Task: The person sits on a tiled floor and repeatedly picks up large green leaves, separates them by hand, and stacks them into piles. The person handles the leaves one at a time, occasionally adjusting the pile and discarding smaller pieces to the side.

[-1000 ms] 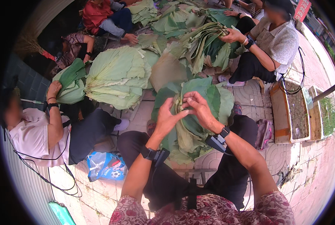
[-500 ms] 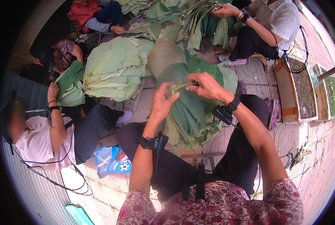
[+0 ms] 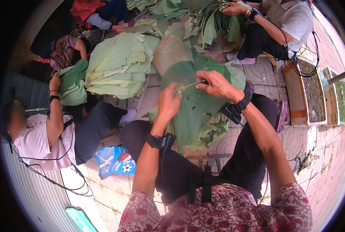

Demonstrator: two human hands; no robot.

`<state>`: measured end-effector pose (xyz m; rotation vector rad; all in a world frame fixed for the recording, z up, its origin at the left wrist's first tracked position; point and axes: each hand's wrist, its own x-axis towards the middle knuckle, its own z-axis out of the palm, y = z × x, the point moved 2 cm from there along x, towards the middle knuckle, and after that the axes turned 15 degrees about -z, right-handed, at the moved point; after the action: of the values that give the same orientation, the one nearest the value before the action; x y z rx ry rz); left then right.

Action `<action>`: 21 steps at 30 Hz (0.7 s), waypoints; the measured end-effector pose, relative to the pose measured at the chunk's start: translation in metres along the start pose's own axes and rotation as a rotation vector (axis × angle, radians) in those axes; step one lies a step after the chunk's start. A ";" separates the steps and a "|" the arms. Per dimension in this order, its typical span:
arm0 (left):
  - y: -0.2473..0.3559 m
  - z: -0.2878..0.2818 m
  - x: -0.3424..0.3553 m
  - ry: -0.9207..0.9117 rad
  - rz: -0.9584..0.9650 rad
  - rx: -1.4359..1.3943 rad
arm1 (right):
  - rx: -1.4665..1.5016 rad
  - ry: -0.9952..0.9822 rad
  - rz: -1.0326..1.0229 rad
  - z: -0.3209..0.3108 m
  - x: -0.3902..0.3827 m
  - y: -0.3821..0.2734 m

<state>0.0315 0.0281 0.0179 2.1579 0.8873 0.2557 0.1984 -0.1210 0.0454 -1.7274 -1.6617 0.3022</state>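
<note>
My left hand (image 3: 169, 101), partly blurred, is closed at the gathered stem end of a large green lotus leaf (image 3: 193, 108). That leaf hangs spread below both hands, with a few small holes in it. My right hand (image 3: 216, 84) pinches a thin pale green stem (image 3: 190, 86) that runs across toward my left fingers. Beneath, paler leaf edges (image 3: 211, 132) of a pile stick out between my knees. A brownish dry leaf (image 3: 168, 54) lies just beyond my left hand.
Left of centre lies a tall stack of pale green leaves (image 3: 118, 65). Co-workers sit around, one at left holding folded leaves (image 3: 72, 83), another at upper right with a leaf bundle (image 3: 219, 23). A blue plastic bag (image 3: 116, 162) lies by my left knee; planter boxes (image 3: 306, 92) stand at right.
The green leaf under my hands has turned and now spreads flatter and wider over the pile. My right hand has shifted slightly, still pinching the stem.
</note>
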 end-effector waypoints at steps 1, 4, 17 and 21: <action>-0.001 0.001 0.000 0.009 -0.006 0.012 | 0.017 -0.029 0.008 0.002 0.000 0.001; 0.000 0.011 -0.004 -0.058 0.003 -0.040 | 0.037 -0.015 -0.133 0.023 0.001 -0.001; 0.000 0.019 0.006 -0.078 -0.075 -0.235 | 0.032 0.026 -0.085 0.030 0.000 -0.003; -0.003 0.009 0.008 -0.195 -0.234 -0.531 | 0.254 0.064 -0.014 0.018 -0.001 0.010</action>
<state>0.0396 0.0291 0.0093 1.5461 0.8380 0.1390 0.1950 -0.1148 0.0258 -1.5206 -1.5177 0.4273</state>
